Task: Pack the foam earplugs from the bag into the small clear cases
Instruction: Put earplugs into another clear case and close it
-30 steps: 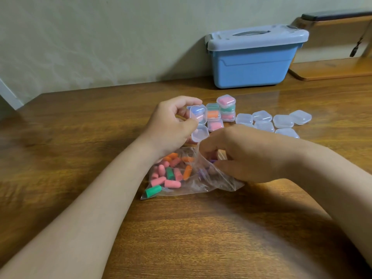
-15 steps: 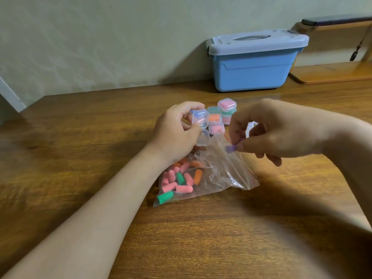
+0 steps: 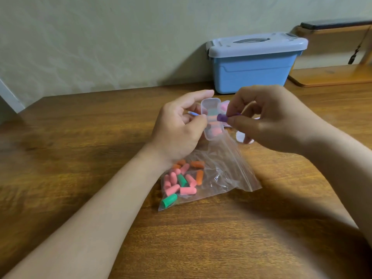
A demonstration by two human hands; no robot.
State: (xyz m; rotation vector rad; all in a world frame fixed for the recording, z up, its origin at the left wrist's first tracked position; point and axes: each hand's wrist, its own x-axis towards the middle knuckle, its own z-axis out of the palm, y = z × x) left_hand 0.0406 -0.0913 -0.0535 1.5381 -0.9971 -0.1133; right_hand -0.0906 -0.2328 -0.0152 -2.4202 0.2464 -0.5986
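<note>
A clear zip bag point(image 3: 225, 174) lies on the wooden table point(image 3: 80, 154) with several pink, orange and green foam earplugs point(image 3: 181, 182) inside. My left hand point(image 3: 179, 127) holds a small clear case point(image 3: 211, 119), hinged open, above the bag's mouth. My right hand point(image 3: 267, 121) pinches a purple earplug point(image 3: 222, 118) right at the open case. Other small cases behind the hands are mostly hidden; one with pink contents point(image 3: 224, 104) and a clear one point(image 3: 241, 135) peek out.
A blue storage box with a grey lid point(image 3: 255, 61) stands against the wall at the back. A low wooden shelf point(image 3: 332, 75) sits at the back right. The table's left edge runs along the far left.
My right hand came out of the bag with a purple earplug and carried it up to the case. My left hand turned the case so its open halves face me.
</note>
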